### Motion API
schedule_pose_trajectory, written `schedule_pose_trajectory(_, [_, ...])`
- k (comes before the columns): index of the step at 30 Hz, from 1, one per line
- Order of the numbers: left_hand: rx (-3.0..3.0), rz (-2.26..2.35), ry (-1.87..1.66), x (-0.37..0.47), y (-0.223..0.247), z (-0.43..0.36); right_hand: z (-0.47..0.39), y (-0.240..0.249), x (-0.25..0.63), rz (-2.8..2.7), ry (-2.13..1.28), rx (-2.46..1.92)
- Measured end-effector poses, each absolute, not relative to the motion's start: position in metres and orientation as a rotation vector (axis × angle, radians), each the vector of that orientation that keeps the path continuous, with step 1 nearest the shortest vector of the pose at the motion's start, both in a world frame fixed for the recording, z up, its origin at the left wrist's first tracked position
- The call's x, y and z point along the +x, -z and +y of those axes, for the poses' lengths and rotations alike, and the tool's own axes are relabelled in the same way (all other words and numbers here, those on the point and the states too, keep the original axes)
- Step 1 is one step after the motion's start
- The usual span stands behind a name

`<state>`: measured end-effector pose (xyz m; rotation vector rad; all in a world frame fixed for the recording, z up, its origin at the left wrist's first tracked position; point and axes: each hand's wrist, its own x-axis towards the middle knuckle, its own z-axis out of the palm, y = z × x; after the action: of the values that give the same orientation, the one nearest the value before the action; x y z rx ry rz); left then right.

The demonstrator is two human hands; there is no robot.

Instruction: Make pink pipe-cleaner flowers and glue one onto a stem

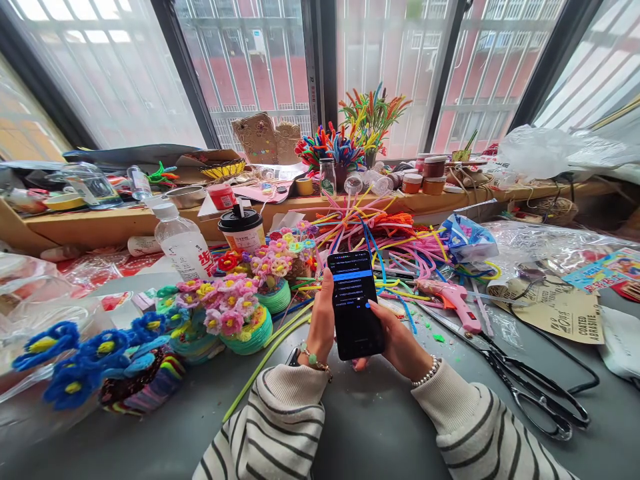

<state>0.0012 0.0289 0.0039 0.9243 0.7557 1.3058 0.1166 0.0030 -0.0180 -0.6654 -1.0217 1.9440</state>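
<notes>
A black smartphone [359,333] with a lit dark screen, showing lines of text and a blue bar, is held upright in front of me. My left hand [320,323] closes round its left edge, thumb along the side. My right hand [404,340] grips the lower right side, with its thumb on the screen by a blue spot. Some fingers of both hands are hidden behind the phone. Beyond it lies a heap of colourful pipe cleaners [345,223]. Pink pipe-cleaner flowers [233,313] in green pots stand to the left, near blue flowers [103,347].
Right of my hands lie a pink glue gun [457,303], black-handled scissors [537,393] and a sandpaper sheet [565,310]. A plastic bottle [183,243] and a lidded cup [242,230] stand at the left. Jars [434,175] and pipe-cleaner bundles line the window ledge [280,212].
</notes>
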Motion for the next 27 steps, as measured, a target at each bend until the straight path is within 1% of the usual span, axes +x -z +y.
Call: schedule_pose_trajectory(27, [0.866, 0.785, -1.290, 0.0027, -0.0104, 0.0244, 0.0026, 0.0163, 0.1174, -1.008, -1.957, -0.662])
